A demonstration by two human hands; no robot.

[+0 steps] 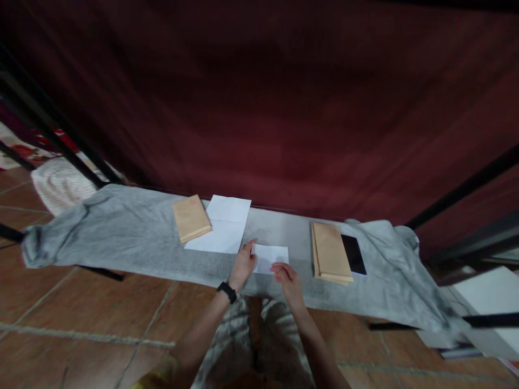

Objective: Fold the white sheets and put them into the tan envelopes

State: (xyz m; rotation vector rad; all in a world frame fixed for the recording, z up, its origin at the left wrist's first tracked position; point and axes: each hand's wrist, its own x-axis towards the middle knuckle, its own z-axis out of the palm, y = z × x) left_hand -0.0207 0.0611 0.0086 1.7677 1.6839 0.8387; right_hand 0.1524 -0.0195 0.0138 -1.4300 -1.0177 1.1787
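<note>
A small folded sheet of white paper (269, 253) lies between my two hands over the grey cloth. My left hand (244, 265), with a black watch on its wrist, grips the paper's left edge. At the lower right edge, my right hand (288, 281) has its fingers curled together against the same paper. Just beyond my left hand a larger white sheet (227, 227) with a crease lies flat. A stack of brown envelopes (192, 217) partly covers that sheet's left side. Another stack of brown envelopes (331, 251) lies right of my right hand.
A dark phone (354, 255) lies partly under the right envelope stack. The grey cloth (121, 232) drapes a long narrow surface. Behind it hangs a dark red curtain (275, 124), with black metal bars (466, 186) at both sides. Brown floor tiles (101, 313) show below.
</note>
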